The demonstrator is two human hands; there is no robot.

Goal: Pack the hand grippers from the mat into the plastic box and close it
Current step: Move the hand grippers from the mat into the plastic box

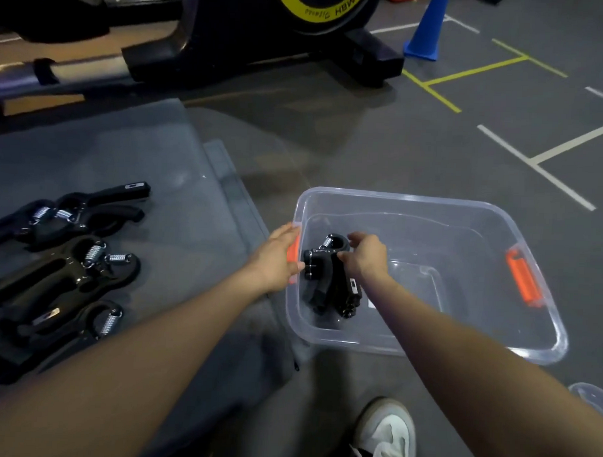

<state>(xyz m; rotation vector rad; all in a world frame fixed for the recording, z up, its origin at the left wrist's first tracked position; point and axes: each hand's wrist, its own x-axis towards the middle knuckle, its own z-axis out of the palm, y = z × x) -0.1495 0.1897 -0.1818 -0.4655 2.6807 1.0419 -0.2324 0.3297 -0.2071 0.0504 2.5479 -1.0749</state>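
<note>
A clear plastic box with orange latches stands open on the floor. Inside it, at its left end, lie black hand grippers with silver springs. My right hand reaches into the box and its fingers curl round the top of those grippers. My left hand rests against the outside of the box's left wall by the orange latch, fingers fairly straight. Several more black hand grippers lie on the grey mat at the left.
A black and yellow exercise bike stands behind the mat. A blue cone is at the back right. A clear lid's corner shows at the right edge. My white shoe is below the box.
</note>
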